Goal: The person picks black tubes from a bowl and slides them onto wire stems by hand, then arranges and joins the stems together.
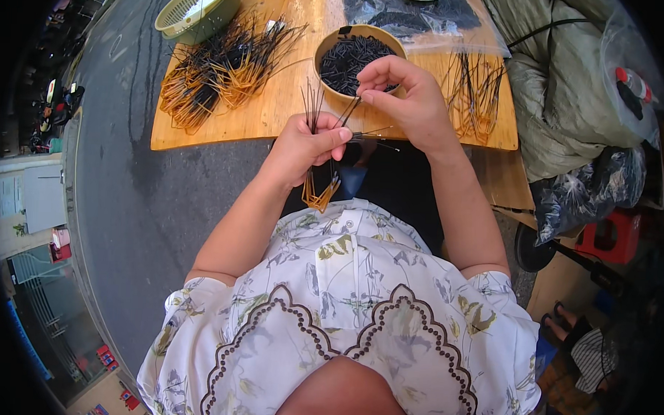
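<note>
My left hand (305,146) is closed around a small bundle of thin dark wires (320,196). Their bent amber ends hang below the fist, and the loose black ends stick up and out to the right. With thumb and forefinger, my right hand (410,100) pinches the tip of one dark wire end slanting up from the bundle; whether a small sleeve sits in that pinch is hidden. Just beyond the right fingers stands a yellowish round bowl (375,32) full of short black tubes (343,67). Both hands are above the table's near edge.
On the wooden table (310,9) lie a large wire pile (219,79) at left and a smaller wire group (476,95) at right. A green basket (195,31) and clear plastic bag (426,20) sit farther back. Large sacks (555,105) and a red stool (612,235) are at right.
</note>
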`<state>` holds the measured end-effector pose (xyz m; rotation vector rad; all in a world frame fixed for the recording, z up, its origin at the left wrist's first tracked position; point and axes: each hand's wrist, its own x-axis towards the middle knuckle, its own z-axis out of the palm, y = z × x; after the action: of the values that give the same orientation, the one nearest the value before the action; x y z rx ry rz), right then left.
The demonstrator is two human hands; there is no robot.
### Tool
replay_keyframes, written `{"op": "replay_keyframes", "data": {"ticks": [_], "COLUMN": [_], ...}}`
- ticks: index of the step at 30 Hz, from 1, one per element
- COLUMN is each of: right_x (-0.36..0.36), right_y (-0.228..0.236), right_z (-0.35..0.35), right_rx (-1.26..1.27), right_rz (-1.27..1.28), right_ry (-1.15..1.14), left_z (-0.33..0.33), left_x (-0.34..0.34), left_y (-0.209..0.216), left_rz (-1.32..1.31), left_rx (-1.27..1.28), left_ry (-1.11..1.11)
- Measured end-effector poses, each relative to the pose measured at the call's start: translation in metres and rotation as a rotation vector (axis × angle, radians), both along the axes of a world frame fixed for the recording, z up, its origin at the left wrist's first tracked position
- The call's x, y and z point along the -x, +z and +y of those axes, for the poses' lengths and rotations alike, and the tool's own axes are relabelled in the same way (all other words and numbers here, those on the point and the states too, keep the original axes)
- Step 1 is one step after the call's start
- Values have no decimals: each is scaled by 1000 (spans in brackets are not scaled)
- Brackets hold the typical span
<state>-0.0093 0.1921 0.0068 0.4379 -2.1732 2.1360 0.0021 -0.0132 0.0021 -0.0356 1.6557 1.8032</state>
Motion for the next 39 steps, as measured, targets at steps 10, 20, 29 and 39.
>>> {"op": "replay_keyframes", "data": {"ticks": [10, 20, 29, 39], "right_x": [-10, -6, -12, 22], "right_y": [2, -2, -5, 6], "right_z": [-2, 2, -6, 5], "right_rx": [-4, -9, 16, -732], "right_rz": [-118, -370, -302, 187], "right_ry": [-121, 55, 118, -312], "left_z": [4, 10, 14, -2], "left_x": [2, 0, 1, 3], "left_y": [-2, 4, 4, -3], "left_rz": [136, 195, 210, 2], "left_rx": [21, 76, 25, -110], "left_ry": [95, 49, 30, 103]}}
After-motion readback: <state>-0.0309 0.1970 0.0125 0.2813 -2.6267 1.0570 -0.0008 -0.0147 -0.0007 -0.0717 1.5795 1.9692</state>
